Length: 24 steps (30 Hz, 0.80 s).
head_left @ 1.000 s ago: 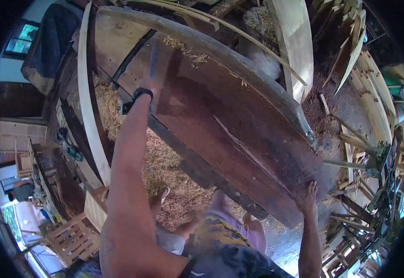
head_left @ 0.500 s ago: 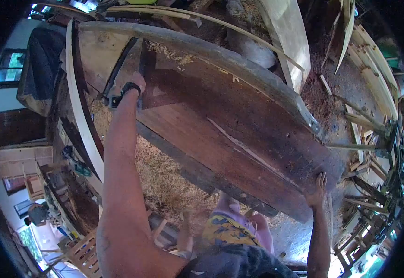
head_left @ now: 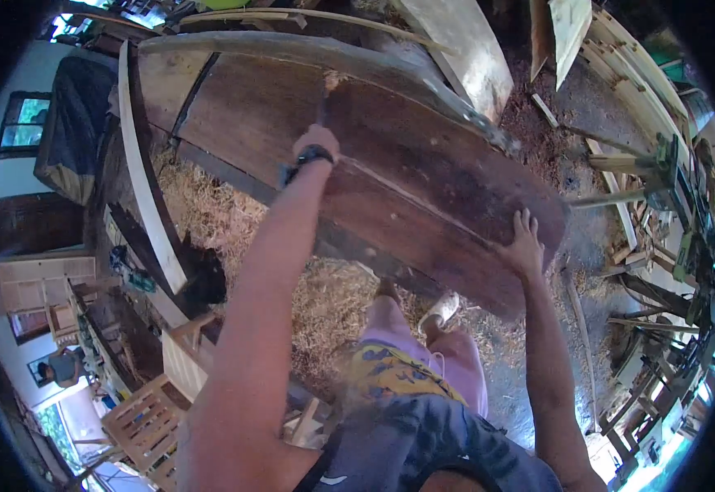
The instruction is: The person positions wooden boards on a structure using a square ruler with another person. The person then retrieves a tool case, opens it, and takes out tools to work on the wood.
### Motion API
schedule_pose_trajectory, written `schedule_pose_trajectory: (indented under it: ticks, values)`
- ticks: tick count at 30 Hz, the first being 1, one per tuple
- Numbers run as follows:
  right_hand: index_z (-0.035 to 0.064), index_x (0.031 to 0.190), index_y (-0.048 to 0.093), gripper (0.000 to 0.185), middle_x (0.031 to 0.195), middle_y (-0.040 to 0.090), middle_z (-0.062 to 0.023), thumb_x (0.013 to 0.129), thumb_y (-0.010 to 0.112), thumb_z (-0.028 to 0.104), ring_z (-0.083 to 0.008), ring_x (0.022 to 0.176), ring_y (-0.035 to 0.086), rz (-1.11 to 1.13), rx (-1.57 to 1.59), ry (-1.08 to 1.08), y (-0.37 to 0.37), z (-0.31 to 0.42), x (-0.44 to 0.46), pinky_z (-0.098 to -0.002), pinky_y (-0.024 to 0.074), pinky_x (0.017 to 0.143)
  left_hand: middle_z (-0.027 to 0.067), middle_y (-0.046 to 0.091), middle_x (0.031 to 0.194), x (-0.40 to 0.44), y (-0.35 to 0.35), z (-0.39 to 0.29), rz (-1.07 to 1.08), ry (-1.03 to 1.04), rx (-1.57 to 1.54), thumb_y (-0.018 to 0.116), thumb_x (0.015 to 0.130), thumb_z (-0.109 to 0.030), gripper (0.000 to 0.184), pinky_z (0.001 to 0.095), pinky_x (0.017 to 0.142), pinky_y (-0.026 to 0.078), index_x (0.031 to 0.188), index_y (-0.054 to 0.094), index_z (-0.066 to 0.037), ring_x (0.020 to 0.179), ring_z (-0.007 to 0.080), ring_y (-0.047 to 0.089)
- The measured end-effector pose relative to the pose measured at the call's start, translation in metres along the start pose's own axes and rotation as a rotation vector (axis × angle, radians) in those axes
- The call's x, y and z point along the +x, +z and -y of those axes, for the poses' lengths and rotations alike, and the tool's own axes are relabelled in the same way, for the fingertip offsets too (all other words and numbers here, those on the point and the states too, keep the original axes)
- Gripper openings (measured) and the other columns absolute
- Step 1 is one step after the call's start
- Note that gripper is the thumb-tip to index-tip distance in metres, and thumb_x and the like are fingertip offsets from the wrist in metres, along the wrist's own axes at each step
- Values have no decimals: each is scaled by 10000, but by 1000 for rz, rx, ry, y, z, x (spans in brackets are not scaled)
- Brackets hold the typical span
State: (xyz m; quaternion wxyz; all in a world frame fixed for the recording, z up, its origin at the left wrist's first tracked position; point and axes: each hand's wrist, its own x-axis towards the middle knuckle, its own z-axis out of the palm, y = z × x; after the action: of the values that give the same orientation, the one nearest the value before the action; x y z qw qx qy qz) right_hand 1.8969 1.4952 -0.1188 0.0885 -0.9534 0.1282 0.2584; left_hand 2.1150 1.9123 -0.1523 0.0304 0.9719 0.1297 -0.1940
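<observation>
A wide reddish-brown wooden board (head_left: 423, 164) lies in front of me, with a pale streak along its length. My left hand (head_left: 316, 143), a dark band on its wrist, is closed over the middle of the board. A narrow dark piece (head_left: 325, 105) extends from this fist toward the far edge; its kind is unclear. Beside its far end sits a small clump of wood shavings (head_left: 333, 79). My right hand (head_left: 524, 246) lies with fingers extended on the board near its right end.
A thick curved timber (head_left: 267, 43) runs along the board's far side. A long pale strip (head_left: 140, 164) stands at the left. Shavings (head_left: 210, 205) cover the ground by my feet. Timber pieces (head_left: 628, 66) stack at right. Another person (head_left: 66, 369) is far off at lower left.
My left hand and the dark piece have moved right across the board. Loose shavings there are now gathered into a clump at the far edge. My right hand stays on the board's right end.
</observation>
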Motion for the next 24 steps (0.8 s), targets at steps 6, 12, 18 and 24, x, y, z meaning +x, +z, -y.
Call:
schedule_pose_trajectory:
  ticks: [6,12,18,24]
  values:
    - [14,1367,532,773,1411,537,-211,825,701,538,-383,1314,502,-33,534,-123,20,-51,-78,-444,444,1052,204,717,1045,-180,49,-174,-9,-14,-261,448,981,-229,309,483,836,565,1138,619,-25,988,359,706]
    - [-15,1088,670,465,1034,714,-211,854,674,387,-397,944,677,148,603,185,66,-115,-216,-472,522,820,274,677,1094,-387,165,-300,342,519,-413,426,977,-240,357,558,898,511,1175,576,16,1049,443,658]
    - [62,1139,627,310,1076,708,-146,894,622,251,-289,998,667,313,2216,418,113,-152,-269,-416,509,858,276,676,1070,-425,150,-318,459,310,-748,581,915,-261,352,534,904,505,1134,582,15,1013,440,650]
    - [-33,1094,611,252,997,704,-181,911,552,130,-313,885,692,192,2161,398,78,-84,-218,-437,558,835,230,699,1011,-377,136,-231,366,254,-832,632,877,-262,290,499,859,529,1003,664,-3,971,427,664]
